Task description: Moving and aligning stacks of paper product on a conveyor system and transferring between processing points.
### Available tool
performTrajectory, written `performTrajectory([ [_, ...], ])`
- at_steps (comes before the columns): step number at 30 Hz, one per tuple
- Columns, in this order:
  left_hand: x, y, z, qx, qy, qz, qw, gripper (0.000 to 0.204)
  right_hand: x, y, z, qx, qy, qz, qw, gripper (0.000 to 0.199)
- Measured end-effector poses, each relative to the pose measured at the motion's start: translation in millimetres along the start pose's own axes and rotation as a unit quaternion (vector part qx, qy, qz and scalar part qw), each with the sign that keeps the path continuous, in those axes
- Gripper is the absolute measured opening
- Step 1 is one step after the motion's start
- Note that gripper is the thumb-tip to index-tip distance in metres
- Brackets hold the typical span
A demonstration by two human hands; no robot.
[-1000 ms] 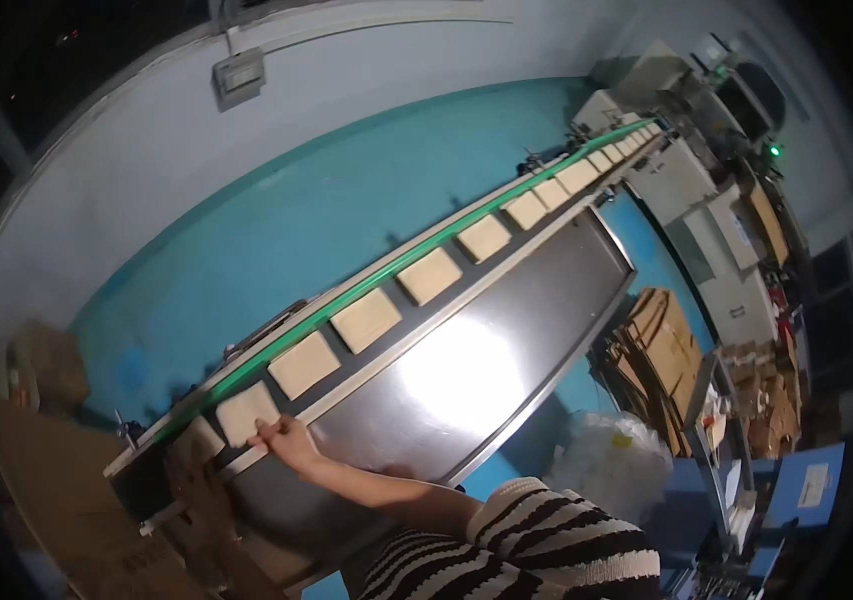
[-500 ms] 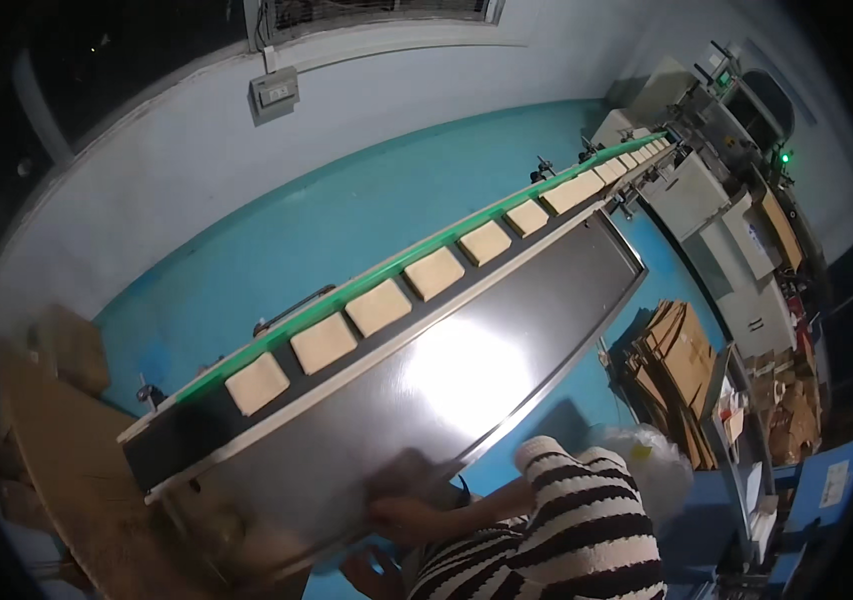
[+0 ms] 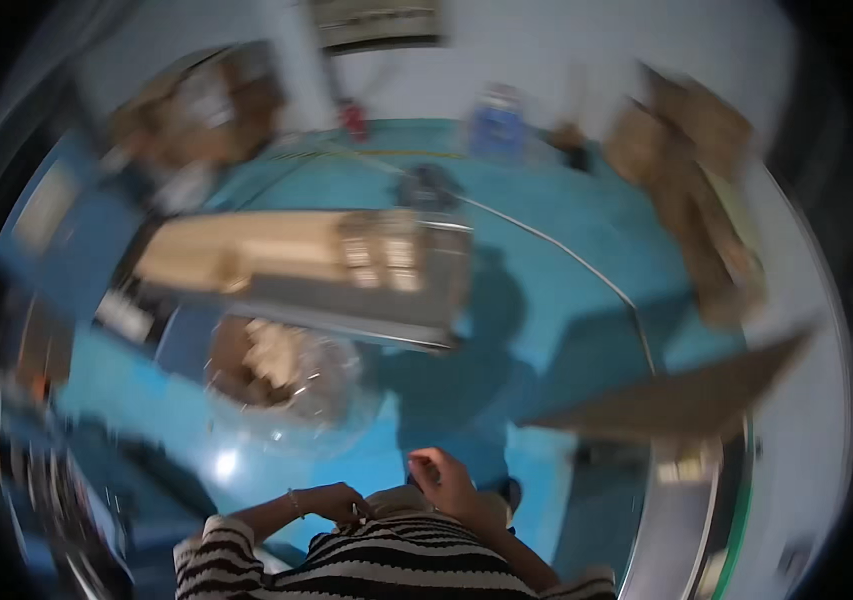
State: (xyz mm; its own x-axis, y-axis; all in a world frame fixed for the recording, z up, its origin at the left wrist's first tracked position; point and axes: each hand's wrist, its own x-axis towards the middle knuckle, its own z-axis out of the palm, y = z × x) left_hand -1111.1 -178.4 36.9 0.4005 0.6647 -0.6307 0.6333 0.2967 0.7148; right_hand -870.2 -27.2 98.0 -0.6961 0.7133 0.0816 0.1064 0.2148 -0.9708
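Note:
My left hand (image 3: 340,503), a bracelet on its wrist, is in front of my waist against the striped shirt (image 3: 402,545). Its fingers are curled, and what they may hold is hidden. My right hand (image 3: 444,482) is raised a little to the right of it, fingers loosely bent and apart, with nothing seen in them. Beyond the left hand, on the floor, is a box lined with clear plastic (image 3: 332,385) that has pale pieces (image 3: 274,352) in it. Neither hand touches it.
A metal table (image 3: 347,290) ahead bears a long tan cardboard piece (image 3: 247,240) and several small wrapped packs (image 3: 402,250). At right, a cardboard flap (image 3: 677,395) juts over the conveyor end (image 3: 672,540). Cardboard boxes (image 3: 687,150) lean by the right wall. A blue container (image 3: 497,125) stands far back.
The view has swung from the conveyor with its row of pale blocks to the table and floor; the conveyor is now at the lower right. Both hands are now before my waist.

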Motion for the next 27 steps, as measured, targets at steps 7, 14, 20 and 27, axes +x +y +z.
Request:
performTrajectory([
  [7, -69.4, -69.0, 54.0, -0.005, 0.235, 0.002, 0.972, 0.027, 158.7, -58.3, 110.0, -0.059, -0.086, -0.162, 0.981, 0.013],
  [14, -54.5, -124.7, 47.0, -0.059, 0.46, -0.067, 0.883, 0.027, 302.2, -114.5, 116.9, -0.241, -0.025, -0.271, 0.932, 0.028],
  [20, -52.6, -154.8, -86.0, -0.151, 0.385, 0.072, 0.908, 0.024, 387.7, -79.6, 19.6, -0.539, 0.103, -0.07, 0.833, 0.071],
  [27, -80.9, -103.6, -439.1, 0.202, 0.789, -0.109, 0.57, 0.038, 471.3, -23.9, 5.0, -0.459, 0.117, -0.061, 0.878, 0.089],
])
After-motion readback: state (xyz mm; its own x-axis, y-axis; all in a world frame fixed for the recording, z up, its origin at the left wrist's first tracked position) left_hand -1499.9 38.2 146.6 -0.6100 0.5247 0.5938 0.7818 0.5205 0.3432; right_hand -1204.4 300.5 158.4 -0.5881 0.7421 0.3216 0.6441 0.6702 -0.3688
